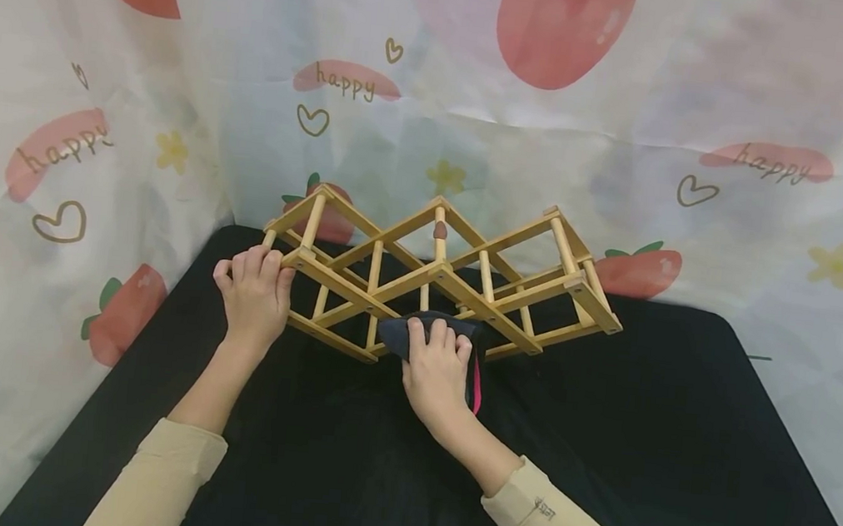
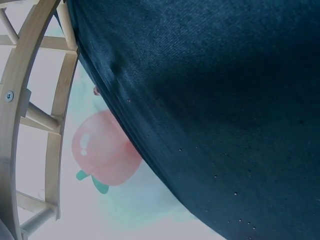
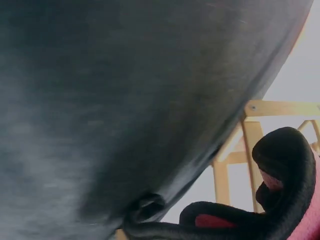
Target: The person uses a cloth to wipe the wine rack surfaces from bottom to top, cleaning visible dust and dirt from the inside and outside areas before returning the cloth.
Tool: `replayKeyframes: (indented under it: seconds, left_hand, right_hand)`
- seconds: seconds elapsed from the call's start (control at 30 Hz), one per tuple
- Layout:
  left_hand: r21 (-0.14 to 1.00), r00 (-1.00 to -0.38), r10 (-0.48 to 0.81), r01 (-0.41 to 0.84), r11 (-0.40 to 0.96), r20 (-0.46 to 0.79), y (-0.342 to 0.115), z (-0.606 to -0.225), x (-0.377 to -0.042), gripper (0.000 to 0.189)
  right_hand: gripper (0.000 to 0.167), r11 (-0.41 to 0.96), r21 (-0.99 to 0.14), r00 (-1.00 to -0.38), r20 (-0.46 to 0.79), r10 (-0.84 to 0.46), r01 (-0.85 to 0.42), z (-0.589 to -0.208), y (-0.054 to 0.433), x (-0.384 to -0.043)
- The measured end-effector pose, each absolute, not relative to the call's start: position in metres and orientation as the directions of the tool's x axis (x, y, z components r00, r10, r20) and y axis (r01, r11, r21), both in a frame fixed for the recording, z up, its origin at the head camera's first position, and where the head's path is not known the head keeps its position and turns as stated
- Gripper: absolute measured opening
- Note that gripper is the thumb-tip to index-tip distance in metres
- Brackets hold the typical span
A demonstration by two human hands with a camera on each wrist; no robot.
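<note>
An expandable wooden lattice rack (image 1: 439, 271), made of crossed slats and round dowels, stands on the black-covered table (image 1: 600, 462). My left hand (image 1: 251, 298) grips the rack's near left end, its fingers over the top. My right hand (image 1: 442, 373) holds a dark cloth (image 1: 396, 336) with a pink inner side or trim against the front middle of the rack. In the right wrist view, thick folds of the black and pink cloth (image 3: 287, 155) show in front of the slats. The thumb of my right hand is mostly hidden. Only the rack's end (image 2: 7, 130) appears in the left wrist view.
A pale curtain (image 1: 596, 161) printed with fruit, hearts and lettering hangs behind the table and along its sides. The rack stands near the table's back edge. Black cloth covers the tabletop in front of it.
</note>
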State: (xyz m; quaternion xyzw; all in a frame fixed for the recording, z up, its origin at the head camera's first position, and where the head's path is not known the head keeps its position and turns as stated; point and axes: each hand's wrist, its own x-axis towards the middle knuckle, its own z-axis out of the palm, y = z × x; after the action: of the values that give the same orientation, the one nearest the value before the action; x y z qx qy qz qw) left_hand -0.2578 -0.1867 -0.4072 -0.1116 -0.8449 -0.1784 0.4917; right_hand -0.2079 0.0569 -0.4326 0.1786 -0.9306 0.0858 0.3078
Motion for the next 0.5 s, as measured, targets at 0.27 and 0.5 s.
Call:
replayKeyframes:
  seconds: [0.27,0.5]
  left_hand:
    - [0.189,-0.493,0.016,0.362,0.913,0.87,-0.188,-0.407,-0.258,0.047]
    - [0.193,-0.491,0.016,0.371,0.909,0.871,-0.186,-0.407,-0.258,0.047]
  right_hand:
    - [0.044,0.922,-0.028,-0.728,0.623,-0.287,-0.387,-0.415,0.037,-0.209]
    - [0.046,0.925,-0.027,-0.733,0.619,-0.282,-0.379,-0.41,0.034,-0.208]
